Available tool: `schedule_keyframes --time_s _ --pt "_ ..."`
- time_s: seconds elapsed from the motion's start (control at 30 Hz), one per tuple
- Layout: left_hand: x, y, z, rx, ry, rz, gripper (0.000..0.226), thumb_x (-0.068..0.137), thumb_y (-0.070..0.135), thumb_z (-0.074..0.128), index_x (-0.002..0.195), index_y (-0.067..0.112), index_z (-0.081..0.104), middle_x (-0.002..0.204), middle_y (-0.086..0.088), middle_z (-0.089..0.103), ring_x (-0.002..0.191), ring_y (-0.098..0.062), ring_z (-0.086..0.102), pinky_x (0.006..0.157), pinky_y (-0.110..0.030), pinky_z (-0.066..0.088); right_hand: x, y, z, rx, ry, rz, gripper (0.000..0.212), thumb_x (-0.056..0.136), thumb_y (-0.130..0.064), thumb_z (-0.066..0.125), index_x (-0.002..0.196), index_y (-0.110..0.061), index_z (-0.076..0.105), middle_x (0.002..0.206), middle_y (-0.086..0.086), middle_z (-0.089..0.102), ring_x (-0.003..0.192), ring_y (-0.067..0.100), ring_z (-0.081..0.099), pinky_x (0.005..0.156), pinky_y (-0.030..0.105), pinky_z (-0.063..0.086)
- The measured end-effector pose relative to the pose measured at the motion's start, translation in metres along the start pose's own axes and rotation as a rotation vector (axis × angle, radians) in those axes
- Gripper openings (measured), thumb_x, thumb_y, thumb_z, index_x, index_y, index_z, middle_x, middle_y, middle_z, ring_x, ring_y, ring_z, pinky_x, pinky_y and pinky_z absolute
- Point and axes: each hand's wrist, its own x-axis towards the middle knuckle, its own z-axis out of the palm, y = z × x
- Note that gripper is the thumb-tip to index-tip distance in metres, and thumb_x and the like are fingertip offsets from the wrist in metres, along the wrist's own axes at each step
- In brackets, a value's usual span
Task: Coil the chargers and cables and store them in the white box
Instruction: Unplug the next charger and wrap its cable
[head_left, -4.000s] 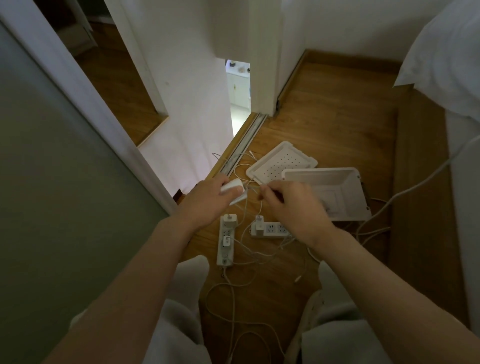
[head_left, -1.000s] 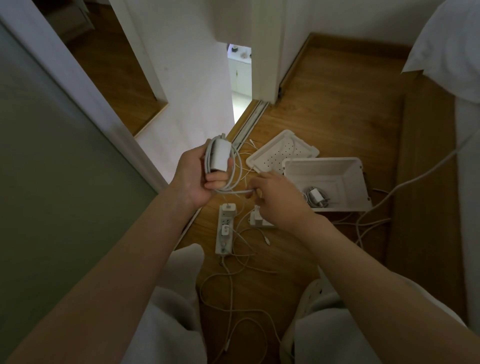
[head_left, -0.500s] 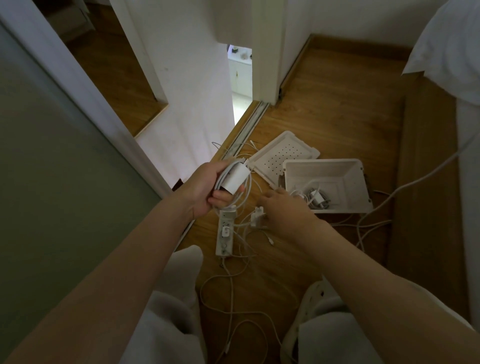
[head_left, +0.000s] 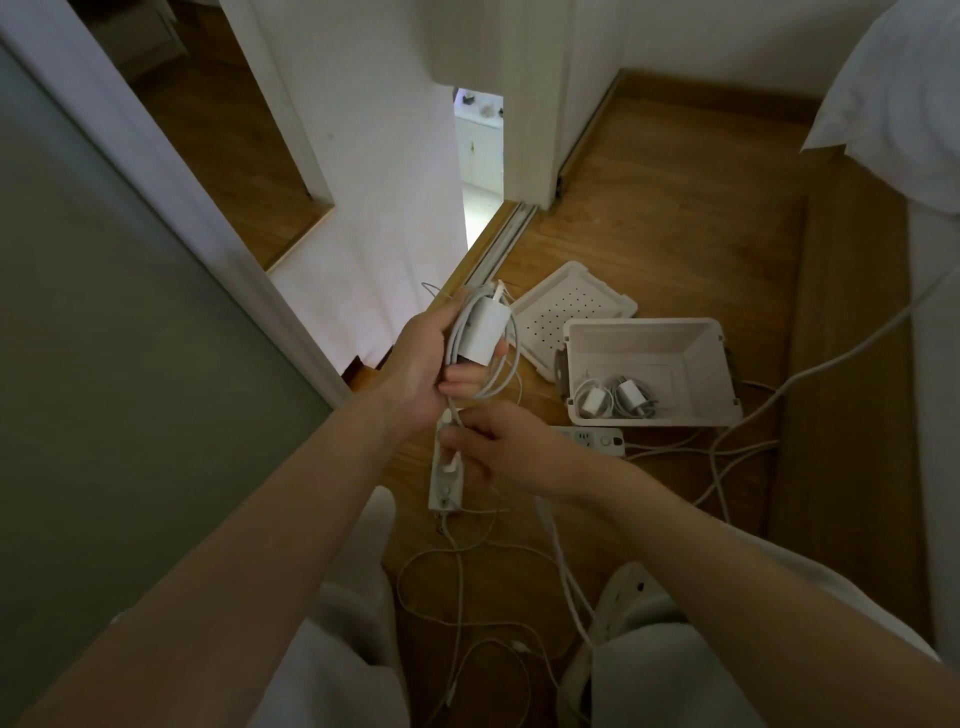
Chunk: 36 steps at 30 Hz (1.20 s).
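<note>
My left hand (head_left: 422, 370) holds a white charger block (head_left: 485, 336) with its white cable (head_left: 506, 364) looped around it, raised above the floor. Just below it, my right hand (head_left: 506, 449) pinches the loose end of that cable near its plug. The white box (head_left: 649, 332) stands open on the wooden floor to the right, with two coiled chargers (head_left: 615, 399) lying inside. Its perforated lid (head_left: 569, 314) lies behind it.
A white power strip (head_left: 445, 486) lies under my hands, and a second strip (head_left: 592, 435) sits in front of the box. Loose white cables (head_left: 467, 577) trail over the floor between my knees and to the right. A door frame stands on the left, a bed on the right.
My left hand has lifted the charger and its coil a little higher. My right hand has come up from the power strip and now grips the cable's end.
</note>
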Motion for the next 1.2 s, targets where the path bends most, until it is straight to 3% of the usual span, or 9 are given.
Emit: schedule_keyframes --time_s 0.17,0.4,0.5,0.57,0.67,0.9,1.0,1.1,1.2 --pt "-0.011 0.012 -0.011 0.343 -0.181 -0.085 0.039 0.093 0.041 0.037 0.102 0.007 0.056 0.065 -0.007 0.058 0.033 -0.005 0.030 0.034 -0.017 0.016 -0.002 0.027 -0.037 -0.239 0.019 0.038 0.026 0.093 -0.033 0.050 0.072 -0.019 0.058 0.065 -0.004 0.052 0.059 0.011 0.047 0.062 0.028 0.041" --pt "-0.015 0.011 -0.015 0.828 -0.316 -0.145 0.033 0.097 0.038 0.031 0.094 0.013 0.052 0.055 0.004 0.055 0.037 -0.009 0.030 0.036 -0.019 0.020 -0.008 0.042 -0.061 -0.793 0.126 0.079 0.030 0.093 -0.042 0.046 0.099 -0.019 0.065 0.088 -0.001 0.064 0.082 0.015 0.058 0.082 0.031 0.047" --pt "-0.013 0.011 -0.022 1.029 -0.188 -0.110 0.033 0.094 0.040 0.041 0.099 0.009 0.053 0.075 -0.002 0.059 0.050 -0.011 0.051 0.044 -0.019 0.032 -0.012 0.042 -0.070 -0.923 0.249 0.079 0.030 0.095 -0.042 0.043 0.105 -0.020 0.060 0.095 0.003 0.058 0.092 0.018 0.051 0.080 0.026 0.038" --pt "-0.008 0.008 -0.035 1.217 -0.080 -0.109 0.029 0.095 0.036 0.045 0.099 0.008 0.053 0.089 -0.005 0.057 0.069 -0.012 0.059 0.056 -0.022 0.045 -0.013 0.047 -0.075 -0.898 0.310 0.122 0.028 0.095 -0.040 0.044 0.105 -0.021 0.061 0.098 0.004 0.059 0.094 0.019 0.053 0.079 0.029 0.044" --pt "-0.004 0.006 -0.060 1.408 0.052 -0.080 0.029 0.094 0.040 0.046 0.097 0.013 0.053 0.097 -0.010 0.061 0.085 -0.025 0.063 0.073 -0.035 0.053 -0.020 0.049 -0.082 -0.699 0.385 0.151 0.025 0.095 -0.037 0.044 0.094 -0.021 0.064 0.085 0.000 0.063 0.075 0.016 0.058 0.068 0.032 0.051" --pt "0.002 -0.007 -0.064 1.623 0.236 0.165 0.024 0.097 0.044 0.039 0.100 0.020 0.038 0.081 0.000 0.056 0.066 -0.014 0.056 0.054 -0.024 0.042 -0.032 0.020 -0.062 -0.417 0.489 -0.076 0.023 0.097 -0.031 0.042 0.087 -0.026 0.062 0.061 -0.009 0.055 0.052 0.011 0.053 0.048 0.023 0.040" --pt "0.011 -0.014 -0.058 1.580 0.380 0.263 0.021 0.098 0.040 0.036 0.101 0.019 0.034 0.080 -0.001 0.054 0.064 -0.013 0.054 0.053 -0.025 0.042 -0.035 0.011 -0.051 -0.420 0.457 -0.156 0.023 0.096 -0.029 0.044 0.094 -0.023 0.065 0.064 -0.015 0.052 0.054 0.000 0.047 0.054 0.011 0.032" --pt "0.016 -0.017 -0.046 1.409 0.514 0.287 0.020 0.100 0.037 0.033 0.102 0.017 0.033 0.085 -0.005 0.056 0.066 -0.014 0.056 0.054 -0.025 0.044 -0.035 0.008 -0.033 -0.554 0.326 -0.262 0.027 0.097 -0.028 0.042 0.098 -0.017 0.066 0.079 -0.008 0.062 0.072 0.004 0.050 0.079 0.014 0.035" --pt "0.020 -0.022 -0.035 1.255 0.573 0.304 0.019 0.099 0.035 0.035 0.103 0.016 0.031 0.090 -0.005 0.053 0.069 -0.014 0.054 0.054 -0.028 0.047 -0.028 0.011 -0.018 -0.637 0.277 -0.340 0.031 0.097 -0.027 0.038 0.100 -0.014 0.066 0.084 0.001 0.068 0.075 0.014 0.053 0.076 0.019 0.032"
